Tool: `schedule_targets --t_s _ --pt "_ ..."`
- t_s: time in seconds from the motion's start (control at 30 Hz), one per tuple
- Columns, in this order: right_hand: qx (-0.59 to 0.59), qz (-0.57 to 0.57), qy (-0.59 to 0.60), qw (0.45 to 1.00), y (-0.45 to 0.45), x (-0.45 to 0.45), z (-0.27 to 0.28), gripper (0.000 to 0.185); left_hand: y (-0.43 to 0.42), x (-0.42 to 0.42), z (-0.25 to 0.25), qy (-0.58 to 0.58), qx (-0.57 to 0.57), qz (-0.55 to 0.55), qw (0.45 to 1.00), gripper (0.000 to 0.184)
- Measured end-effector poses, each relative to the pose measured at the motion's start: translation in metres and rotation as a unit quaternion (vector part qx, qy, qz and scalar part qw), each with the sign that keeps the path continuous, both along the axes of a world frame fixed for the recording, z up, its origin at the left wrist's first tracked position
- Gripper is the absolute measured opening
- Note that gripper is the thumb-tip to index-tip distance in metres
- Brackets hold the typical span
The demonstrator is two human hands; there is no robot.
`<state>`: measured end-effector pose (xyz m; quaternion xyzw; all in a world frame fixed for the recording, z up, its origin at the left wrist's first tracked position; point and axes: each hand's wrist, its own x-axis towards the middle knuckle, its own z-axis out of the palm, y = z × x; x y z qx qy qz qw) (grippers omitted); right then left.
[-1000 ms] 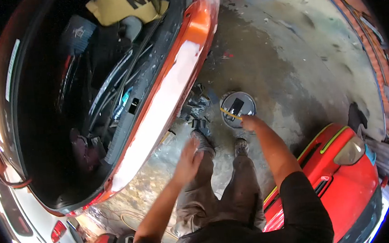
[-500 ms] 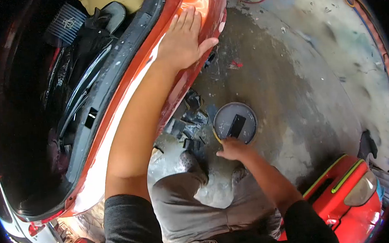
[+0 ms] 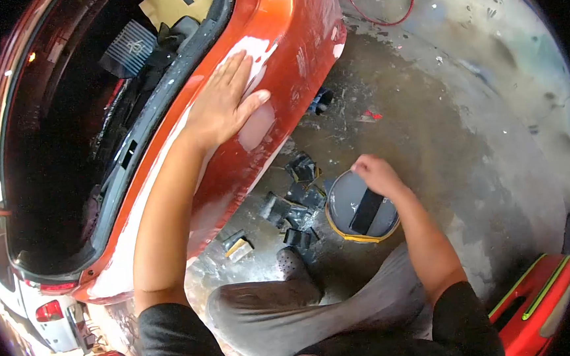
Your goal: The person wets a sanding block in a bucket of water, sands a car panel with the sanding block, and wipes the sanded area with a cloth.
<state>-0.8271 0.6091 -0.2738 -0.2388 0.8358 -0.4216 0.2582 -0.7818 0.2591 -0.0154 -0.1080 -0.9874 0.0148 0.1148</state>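
Left of the bucket (image 3: 346, 197), a person's left hand (image 3: 223, 109) lies flat on an orange bumper (image 3: 291, 78), fingers together, thumb spread. At the bucket's rim, the right hand (image 3: 378, 175) curls, its grip unclear; a dark block (image 3: 365, 215) sits within the bucket's rim.

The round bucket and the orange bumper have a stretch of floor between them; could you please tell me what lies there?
Several crumpled dark scraps lie on the floor between them, as the head view shows.

White-patched orange bumper (image 3: 291, 78) near round bucket (image 3: 344, 197)
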Motion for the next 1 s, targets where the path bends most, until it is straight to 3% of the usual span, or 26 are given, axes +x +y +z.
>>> schedule_targets --t_s 0.1,0.2,0.23,0.33,0.37,0.5,0.63,0.73,0.83,0.93,1.0 --pt "-0.018 -0.146 0.132 0.980 0.012 -0.018 -0.023 0.040 0.002 0.040 0.006 -0.030 -0.005 0.043 0.999 0.077" --pt "0.024 -0.217 0.047 0.975 0.017 -0.027 -0.074 0.047 0.002 0.084 0.008 -0.038 0.004 0.081 0.996 0.076" --pt "0.056 -0.201 0.007 0.978 0.015 -0.029 -0.089 0.055 0.000 0.100 0.008 -0.041 0.005 0.094 0.995 0.077" --pt "0.032 -0.129 0.046 0.990 0.016 -0.018 -0.068 0.063 -0.009 0.155 0.005 -0.048 0.012 0.143 0.988 0.076" --pt "0.027 -0.172 -0.006 0.985 0.013 -0.025 -0.077 0.069 -0.012 0.175 0.005 -0.043 0.015 0.160 0.986 0.074" --pt "0.006 -0.196 -0.009 0.981 0.018 -0.035 -0.110 0.068 -0.016 0.257 -0.007 -0.017 0.035 0.230 0.972 0.070" --pt "0.022 -0.103 -0.059 0.993 0.027 -0.034 -0.096 0.049 0.004 0.278 -0.028 0.037 -0.002 0.288 0.957 0.084" --pt "0.011 -0.045 0.154 0.987 0.030 -0.023 -0.086 0.042 0.005 0.273 -0.040 0.061 -0.053 0.312 0.947 0.093" --pt "-0.013 0.166 0.003 0.986 0.027 -0.027 -0.017 0.043 0.000 0.273 -0.042 0.056 -0.061 0.319 0.944 0.099" --pt "0.217 0.364 0.098 0.901 0.023 0.010 0.014 0.047 0.003 0.274 -0.038 0.041 -0.047 0.327 0.943 0.097" --pt "0.283 0.320 0.161 0.890 0.015 0.032 -0.029 0.043 0.004 0.273 -0.040 0.048 -0.050 0.343 0.937 0.096"
